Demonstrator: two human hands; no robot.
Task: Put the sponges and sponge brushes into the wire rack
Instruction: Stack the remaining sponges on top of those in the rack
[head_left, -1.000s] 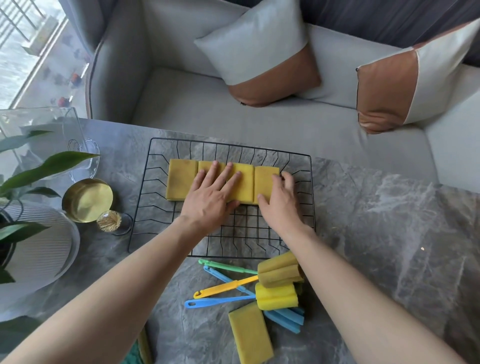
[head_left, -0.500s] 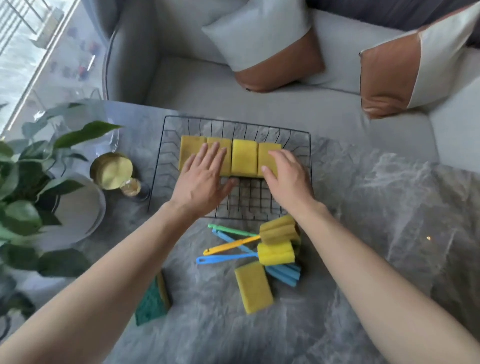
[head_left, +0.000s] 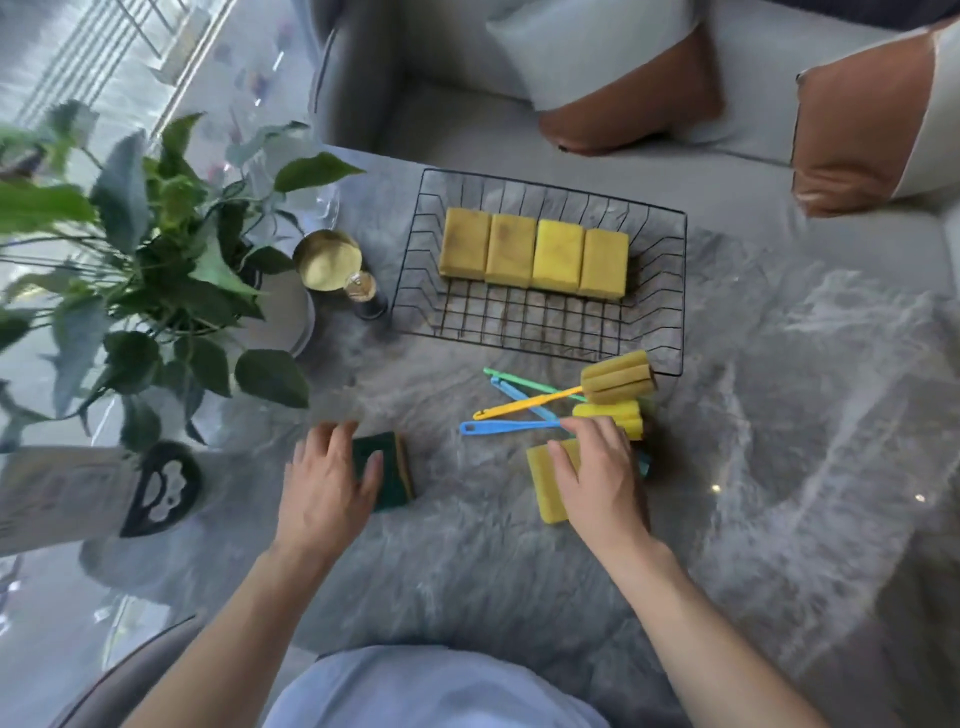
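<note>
The black wire rack (head_left: 410, 291) sits on the marble table with a row of several yellow sponges (head_left: 535, 254) across its far half. In front of it lie sponge brushes (head_left: 615, 376) with green, orange and blue handles (head_left: 511, 427). My left hand (head_left: 324, 488) lies over a green-backed sponge (head_left: 392, 467), thumb on top, fingers spread. Over a loose yellow sponge (head_left: 543, 478) my right hand (head_left: 597, 478) is lowered, fingers apart and reaching toward the blue handle. Both sponges still lie flat on the table.
A leafy potted plant (head_left: 156, 249) on a white dish stands at the left. A brass cup (head_left: 327, 260) and a small dark bottle (head_left: 366, 296) stand beside the rack's left edge. A grey sofa with cushions (head_left: 623, 73) lies beyond the table.
Both hands have pulled back out of the rack toward me. The left has come down on the green sponge, the right on the loose yellow one. The view has tilted downward.
</note>
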